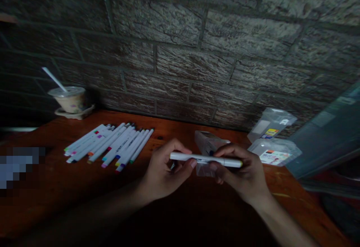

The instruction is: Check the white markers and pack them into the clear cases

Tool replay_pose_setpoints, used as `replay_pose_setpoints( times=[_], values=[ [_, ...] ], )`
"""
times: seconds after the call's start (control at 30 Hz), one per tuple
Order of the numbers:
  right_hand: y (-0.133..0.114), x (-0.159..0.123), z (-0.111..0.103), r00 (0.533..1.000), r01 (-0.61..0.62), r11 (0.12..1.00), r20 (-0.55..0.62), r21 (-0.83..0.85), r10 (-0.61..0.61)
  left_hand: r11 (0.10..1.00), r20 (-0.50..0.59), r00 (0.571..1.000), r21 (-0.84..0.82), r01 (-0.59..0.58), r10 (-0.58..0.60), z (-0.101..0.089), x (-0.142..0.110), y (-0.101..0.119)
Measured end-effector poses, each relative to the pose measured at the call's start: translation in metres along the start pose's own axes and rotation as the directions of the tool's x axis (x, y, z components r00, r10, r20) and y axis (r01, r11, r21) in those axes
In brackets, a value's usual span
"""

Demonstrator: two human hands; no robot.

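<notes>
Between my two hands a white marker [206,159] with a yellowish end is held almost level above the table. My left hand [165,168] pinches its left part between thumb and fingers. Its right part is gripped by my right hand [242,170], thumb below and fingers above. Dark print shows on the barrel between my thumbs. Behind the marker stands a clear plastic case [206,138], partly hidden by the marker and my right hand. To the left, several white markers [112,143] with coloured ends lie side by side in a loose pile.
A lidded drink cup [70,100] with a straw sits on a holder at the back left. Clear plastic packaging [275,151] with labels lies at the right of the wooden table [92,198]. A brick wall [174,59] rises behind. A blurred patch covers something at far left.
</notes>
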State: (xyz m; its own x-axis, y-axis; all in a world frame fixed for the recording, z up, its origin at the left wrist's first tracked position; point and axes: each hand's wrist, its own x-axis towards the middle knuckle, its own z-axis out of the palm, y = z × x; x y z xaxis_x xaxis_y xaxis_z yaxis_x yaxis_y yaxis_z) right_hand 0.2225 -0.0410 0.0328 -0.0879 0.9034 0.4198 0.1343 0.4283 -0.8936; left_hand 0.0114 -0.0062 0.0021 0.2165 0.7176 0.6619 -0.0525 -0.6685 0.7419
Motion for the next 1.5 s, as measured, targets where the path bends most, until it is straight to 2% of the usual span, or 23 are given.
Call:
replay_pose_setpoints(
  times=[0.1, 0.2, 0.33, 0.43, 0.57, 0.7, 1.07, 1.27, 1.5],
  values=[
    [0.001, 0.0, -0.002, 0.999, -0.029, 1.0, -0.022, -0.008, 0.029, 0.999, 0.019, 0.999, 0.008, 0.036, -0.036, -0.002, 0.001, 0.003],
    [0.004, 0.0, -0.006, 0.997, -0.067, 0.994, -0.032, 0.082, 0.07, 0.998, 0.02, 0.998, 0.013, 0.064, -0.065, -0.005, 0.002, 0.006],
    [0.006, 0.002, -0.01, 0.995, -0.084, 0.973, -0.04, 0.215, 0.095, 0.997, -0.035, 0.997, -0.018, 0.072, -0.073, -0.006, 0.006, 0.008],
    [0.005, 0.002, -0.013, 0.997, -0.059, 0.964, -0.032, 0.259, 0.069, 0.997, -0.075, 0.994, -0.01, 0.074, -0.075, -0.007, 0.01, 0.008],
    [0.003, 0.002, -0.015, 0.999, -0.012, 0.978, -0.026, 0.207, 0.018, 0.997, -0.125, 0.989, 0.008, 0.078, -0.076, -0.006, 0.013, 0.008],
    [0.004, 0.003, -0.011, 0.997, 0.019, 0.989, -0.079, 0.149, -0.007, 0.992, -0.155, 0.981, -0.04, 0.116, -0.121, -0.005, 0.015, 0.008],
    [0.001, 0.01, -0.008, 0.986, -0.098, 0.959, -0.107, 0.264, 0.13, 0.972, -0.059, 0.975, -0.113, 0.206, -0.213, -0.003, 0.013, 0.001],
    [-0.001, 0.008, -0.01, 0.991, -0.095, 0.952, -0.064, 0.29, 0.118, 0.941, -0.044, 0.965, -0.234, 0.243, -0.259, -0.002, 0.014, -0.001],
    [-0.003, 0.006, -0.007, 0.996, -0.072, 0.969, -0.04, 0.237, 0.084, 0.943, -0.068, 0.965, -0.239, 0.231, -0.254, -0.001, 0.014, 0.001]
  ],
)
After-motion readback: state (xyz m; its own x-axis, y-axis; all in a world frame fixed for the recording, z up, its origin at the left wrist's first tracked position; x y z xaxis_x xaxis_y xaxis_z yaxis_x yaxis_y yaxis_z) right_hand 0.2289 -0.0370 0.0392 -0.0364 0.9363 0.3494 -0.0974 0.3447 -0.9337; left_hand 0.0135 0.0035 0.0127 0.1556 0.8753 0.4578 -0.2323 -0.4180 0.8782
